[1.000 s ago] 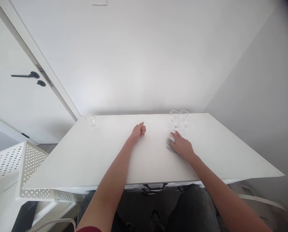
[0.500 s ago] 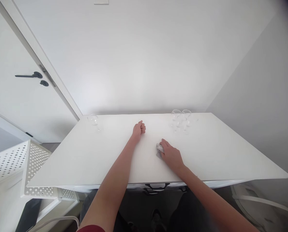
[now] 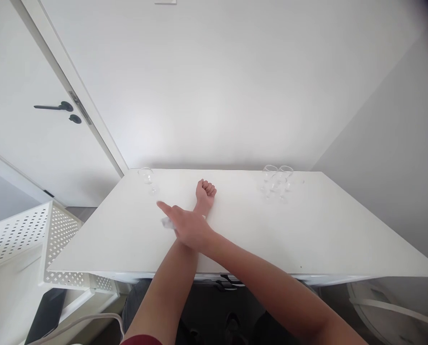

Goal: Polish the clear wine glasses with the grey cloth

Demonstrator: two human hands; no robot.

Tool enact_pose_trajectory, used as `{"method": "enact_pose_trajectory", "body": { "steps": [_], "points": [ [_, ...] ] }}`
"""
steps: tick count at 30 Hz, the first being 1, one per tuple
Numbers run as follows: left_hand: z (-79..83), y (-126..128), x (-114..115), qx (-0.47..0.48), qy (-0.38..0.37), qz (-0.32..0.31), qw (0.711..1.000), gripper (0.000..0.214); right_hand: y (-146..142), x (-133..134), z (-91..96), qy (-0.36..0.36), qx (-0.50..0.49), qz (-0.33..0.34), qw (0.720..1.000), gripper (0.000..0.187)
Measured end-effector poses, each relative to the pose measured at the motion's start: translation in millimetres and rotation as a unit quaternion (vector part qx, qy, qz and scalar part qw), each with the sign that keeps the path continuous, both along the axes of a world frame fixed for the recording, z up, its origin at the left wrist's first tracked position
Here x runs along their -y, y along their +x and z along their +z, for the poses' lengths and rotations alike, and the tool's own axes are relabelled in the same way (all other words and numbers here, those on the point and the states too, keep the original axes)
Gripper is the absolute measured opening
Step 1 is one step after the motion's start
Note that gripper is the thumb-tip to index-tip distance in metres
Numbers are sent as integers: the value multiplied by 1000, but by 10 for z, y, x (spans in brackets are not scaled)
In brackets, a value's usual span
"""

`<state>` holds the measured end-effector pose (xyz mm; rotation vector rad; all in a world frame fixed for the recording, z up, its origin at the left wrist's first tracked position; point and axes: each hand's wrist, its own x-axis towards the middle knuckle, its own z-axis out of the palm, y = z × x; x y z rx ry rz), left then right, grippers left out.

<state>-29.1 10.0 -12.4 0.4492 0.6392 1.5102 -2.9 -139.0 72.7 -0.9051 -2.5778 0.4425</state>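
My left hand (image 3: 205, 190) is closed in a fist, fingers curled up, and the wrist rests on the white tabletop (image 3: 253, 239). Across that left forearm lies my right hand (image 3: 190, 227), palm down, its index finger stretched to the left. A small whitish, tissue-like piece (image 3: 168, 223) sticks out from under the right hand on its left side. It is blurred, and the hand covers most of it.
One stemmed glass (image 3: 147, 178) stands at the back left of the table. Several stemmed glasses (image 3: 279, 181) are grouped at the back right. To the left are a white perforated rack (image 3: 61, 230) and a door handle (image 3: 55, 106). Black drawer handles (image 3: 231, 281) sit below the front edge.
My right hand has moved left with the whitish piece, from the tabletop onto my left forearm. The left fist has turned so that its curled fingers face up.
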Motion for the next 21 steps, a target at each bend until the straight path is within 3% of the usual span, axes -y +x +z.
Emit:
{"method": "enact_pose_trajectory", "body": {
  "steps": [7,10,12,17,19,21],
  "points": [
    [24,-21,5,26,-10,19,999,54,-921,-778,321,-8,3,-28,1000,68],
    [24,-28,5,38,0,22,999,54,-1242,-1070,339,-35,16,-42,998,64],
    [20,-30,10,47,7,22,999,54,-1376,-1200,297,-47,33,-47,997,52],
    [-13,-33,-3,78,14,14,997,50,-1323,-1328,195,-29,6,-64,998,26],
    [-35,-35,-29,81,10,15,997,45,-1124,-1329,207,-39,-92,-98,990,20],
    [-56,-32,-66,73,10,26,997,39,-817,-1321,233,-83,-261,-139,952,17]
  ]
}}
